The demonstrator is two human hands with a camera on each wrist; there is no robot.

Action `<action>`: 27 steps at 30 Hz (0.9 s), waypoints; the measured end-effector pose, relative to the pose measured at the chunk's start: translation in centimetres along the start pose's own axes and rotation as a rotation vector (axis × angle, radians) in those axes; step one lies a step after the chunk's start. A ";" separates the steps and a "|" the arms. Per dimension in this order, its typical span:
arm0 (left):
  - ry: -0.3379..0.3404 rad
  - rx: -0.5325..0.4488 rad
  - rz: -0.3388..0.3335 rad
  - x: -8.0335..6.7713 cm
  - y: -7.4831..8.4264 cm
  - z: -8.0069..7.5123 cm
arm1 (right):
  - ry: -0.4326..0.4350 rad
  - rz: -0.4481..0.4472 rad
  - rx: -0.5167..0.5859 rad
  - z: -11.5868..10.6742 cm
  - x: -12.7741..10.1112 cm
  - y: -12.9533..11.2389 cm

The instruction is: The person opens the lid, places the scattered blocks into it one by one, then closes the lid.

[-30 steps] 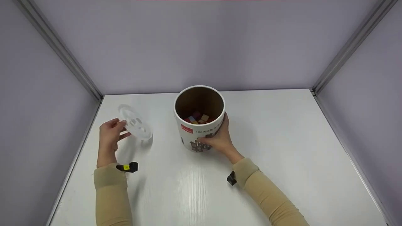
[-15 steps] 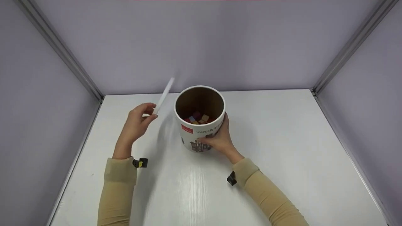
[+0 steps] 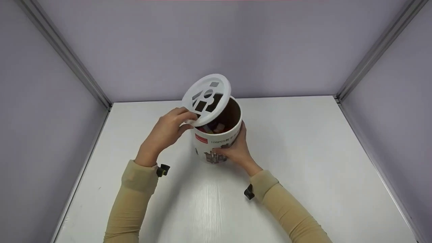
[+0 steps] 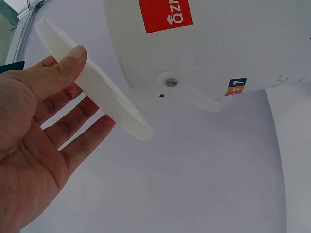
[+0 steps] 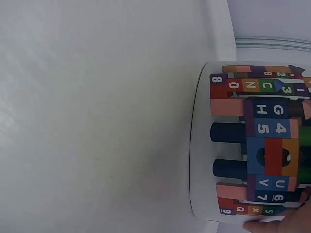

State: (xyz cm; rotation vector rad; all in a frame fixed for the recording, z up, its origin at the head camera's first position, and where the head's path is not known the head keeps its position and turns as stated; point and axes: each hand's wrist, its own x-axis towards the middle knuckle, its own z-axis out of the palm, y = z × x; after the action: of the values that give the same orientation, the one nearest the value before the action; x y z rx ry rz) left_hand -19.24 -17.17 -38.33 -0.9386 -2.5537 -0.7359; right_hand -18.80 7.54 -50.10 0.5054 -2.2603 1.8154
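My left hand (image 3: 168,130) pinches the near-left edge of a round white plastic lid (image 3: 221,109) with shaped cut-outs. The lid is tilted over the mouth of a white cylindrical bucket (image 3: 202,148) and covers part of its opening. In the left wrist view the thumb lies on one face of the lid (image 4: 104,90) and the fingers on the other. Toy blocks (image 3: 219,127) lie inside the bucket, partly hidden by the lid. My right hand (image 3: 238,148) grips the bucket's right side, thumb across the front. Pictures of lettered and numbered blocks cover the bucket (image 5: 272,155) in the right wrist view.
The bucket stands on a white table (image 3: 303,152), toward its back edge. Pale panels rise behind it (image 3: 287,50) and at both sides, with grey metal posts (image 3: 371,50) at the corners. A strap handle (image 4: 194,97) hangs on the bucket's side.
My left hand has carried the lid rightward from the left part of the table to over the bucket, turning it on the way. The right hand and the bucket have stayed in place.
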 end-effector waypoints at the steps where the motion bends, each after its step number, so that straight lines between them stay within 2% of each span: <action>1: -0.015 0.014 0.014 0.2 0.1 0.1 | 0.000 0.003 0.000 0.0 0.0 0.1; 2: -0.030 0.024 0.027 0.4 0.2 0.2 | -0.001 0.012 0.000 0.1 0.0 0.0; 9: -0.117 0.053 0.070 1.1 0.5 0.8 | 0.006 0.032 -0.044 0.4 0.5 3.6; 14: -0.144 0.025 0.069 1.4 0.2 0.7 | 0.011 0.014 -0.028 0.4 0.6 4.3; 22: -0.186 -0.098 0.049 1.6 -1.2 0.3 | 0.000 0.051 -0.014 0.3 0.5 3.7; 27: -0.197 -0.172 0.018 1.7 -2.1 0.1 | 0.005 0.042 0.004 0.3 0.3 1.8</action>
State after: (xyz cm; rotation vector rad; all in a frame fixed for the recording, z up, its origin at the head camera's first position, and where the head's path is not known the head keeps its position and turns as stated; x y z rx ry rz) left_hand -21.91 -17.64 -38.45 -1.1396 -2.6786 -0.9110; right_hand -19.73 7.59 -51.71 0.4564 -2.2810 1.8400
